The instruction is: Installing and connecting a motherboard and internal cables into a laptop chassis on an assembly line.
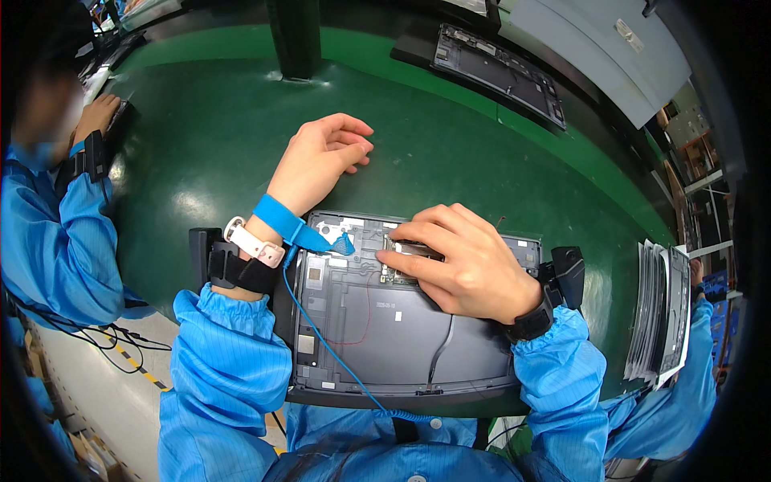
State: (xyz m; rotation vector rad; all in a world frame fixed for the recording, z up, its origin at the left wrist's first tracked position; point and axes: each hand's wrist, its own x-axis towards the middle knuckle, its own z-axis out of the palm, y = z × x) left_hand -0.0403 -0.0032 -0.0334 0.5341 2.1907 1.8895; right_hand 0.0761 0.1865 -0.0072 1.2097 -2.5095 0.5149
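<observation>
A dark grey device housing (401,337), flat and wide, lies in front of me on the green bench. My right hand (474,265) reaches over its upper middle, fingertips on a small circuit board (392,275); the palm hides much of the board, and the thumb is out of sight. Beyond the housing's upper left corner, my left hand (317,157) is held above the bench, fingers loosely bent and apart, nothing visible in them. A blue wrist strap (277,218) circles my left wrist, its coiled cord (321,337) running down across the housing. A thin red wire (367,313) curves over the housing.
Another open housing (502,72) lies at the back right, near a large grey panel (598,48). A dark post (294,40) rises from the bench's far side. Stacked thin panels (654,313) stand at the right. A co-worker in blue (64,233) sits at the left.
</observation>
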